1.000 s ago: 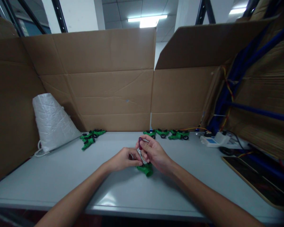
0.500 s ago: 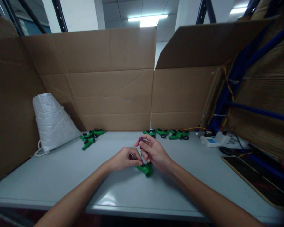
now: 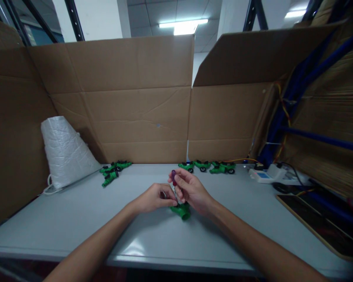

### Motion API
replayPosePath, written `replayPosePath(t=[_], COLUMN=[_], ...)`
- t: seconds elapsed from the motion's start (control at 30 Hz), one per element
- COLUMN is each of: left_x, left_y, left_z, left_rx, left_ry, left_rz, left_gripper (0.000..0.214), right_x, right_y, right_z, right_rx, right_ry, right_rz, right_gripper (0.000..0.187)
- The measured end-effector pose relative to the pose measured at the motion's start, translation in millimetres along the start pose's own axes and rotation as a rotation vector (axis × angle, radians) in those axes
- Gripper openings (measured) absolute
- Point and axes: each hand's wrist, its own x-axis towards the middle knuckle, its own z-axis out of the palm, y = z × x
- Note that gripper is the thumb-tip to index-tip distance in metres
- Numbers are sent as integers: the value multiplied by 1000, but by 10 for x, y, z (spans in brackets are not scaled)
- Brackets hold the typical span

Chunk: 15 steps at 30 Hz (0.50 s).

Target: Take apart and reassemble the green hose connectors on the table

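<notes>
1. One pale grey bench [image 3: 85,231] carries the work, with cardboard walls [image 3: 135,105] along its back and left edges; beyond them shows a lit ceiling lamp [image 3: 184,25].
2. Several green toy pieces [image 3: 220,169] with black parts line the back edge right of centre; another green cluster [image 3: 110,178] sits toward the back left corner, near a white wrapped bundle [image 3: 66,156].
3. Toward the right edge are a power strip [image 3: 264,176] and a dark flat panel [image 3: 314,223].
4. Near the bench's middle, well in from the front edge, is a green piece [image 3: 181,212] (its black upper part is mostly hidden by fingers).
5. The right hand [image 3: 191,190] has thumb and fingers closed around a screwdriver [image 3: 173,178], dark red-handled, nearly upright, shaft down toward the piece.
6. The left hand [image 3: 155,197] curls, thumb and fingertips close together against the piece; whether they grip it cannot be told.
</notes>
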Motion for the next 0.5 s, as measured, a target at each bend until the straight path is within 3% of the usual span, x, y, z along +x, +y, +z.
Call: replayPosePath(t=[0.5], left_x=[-9], left_y=[1], left_z=[-6], left_rx=[31], left_ry=[-9], left_rz=[-5], left_gripper=[38], right_x=[-5], right_y=[38], right_z=[-33], right_rx=[14], right_ry=[-42], right_rz=[15], right_gripper=[42])
